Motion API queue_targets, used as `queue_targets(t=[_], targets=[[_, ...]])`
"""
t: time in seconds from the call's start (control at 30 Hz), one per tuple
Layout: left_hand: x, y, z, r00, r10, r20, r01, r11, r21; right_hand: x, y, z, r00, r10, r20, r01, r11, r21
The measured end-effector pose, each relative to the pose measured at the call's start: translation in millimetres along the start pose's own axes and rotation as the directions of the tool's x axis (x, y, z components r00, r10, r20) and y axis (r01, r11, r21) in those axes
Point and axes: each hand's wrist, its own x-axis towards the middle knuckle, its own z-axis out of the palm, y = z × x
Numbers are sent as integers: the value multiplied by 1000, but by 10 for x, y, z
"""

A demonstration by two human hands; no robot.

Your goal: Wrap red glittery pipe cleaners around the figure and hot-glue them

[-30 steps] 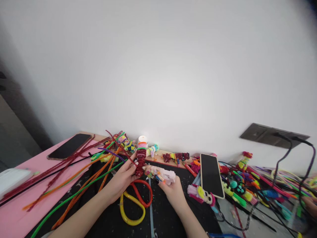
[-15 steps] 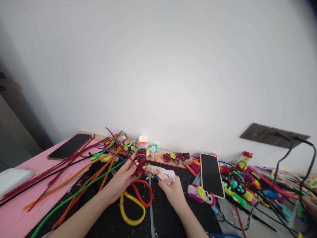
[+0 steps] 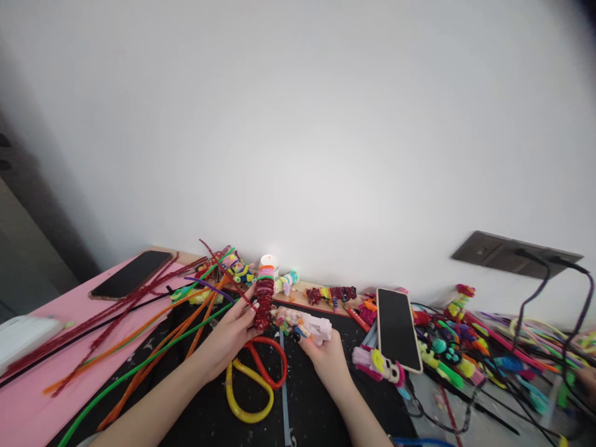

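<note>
My left hand [image 3: 236, 327] is closed around a dark red, coiled pipe-cleaner tube [image 3: 264, 301] with orange, pink and green bands near its top. A loose dark red pipe cleaner [image 3: 227, 267] runs up and left from that hand. In my right hand [image 3: 323, 358] is a pale pink glue gun [image 3: 318, 329], its front crusted with coloured bits. Its nozzle points left at the lower part of the tube, with a small gap between them. Scissors with red and yellow handles [image 3: 251, 417] lie on the black mat [image 3: 321, 416] below; their blades are hidden.
A dark phone [image 3: 130, 274] and orange, green and red pipe cleaners [image 3: 153, 347] lie at left. A white jar [image 3: 269, 262] stands by the wall. A light-framed phone [image 3: 399, 329], pipe-cleaner figures [image 3: 379, 364] and cables [image 3: 531, 310] crowd the right, where part of another person's hand [image 3: 585, 379] shows.
The glue gun has shifted slightly right, its nozzle a little farther from the tube. The tube's lower end has tipped slightly left. Everything else looks the same.
</note>
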Motion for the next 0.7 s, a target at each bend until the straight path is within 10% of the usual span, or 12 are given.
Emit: queue_targets(t=[0.7], targets=[[-52, 80, 42, 1000, -27, 15, 27, 1000, 11, -4, -18, -24, 999, -10, -47, 7, 998, -55]])
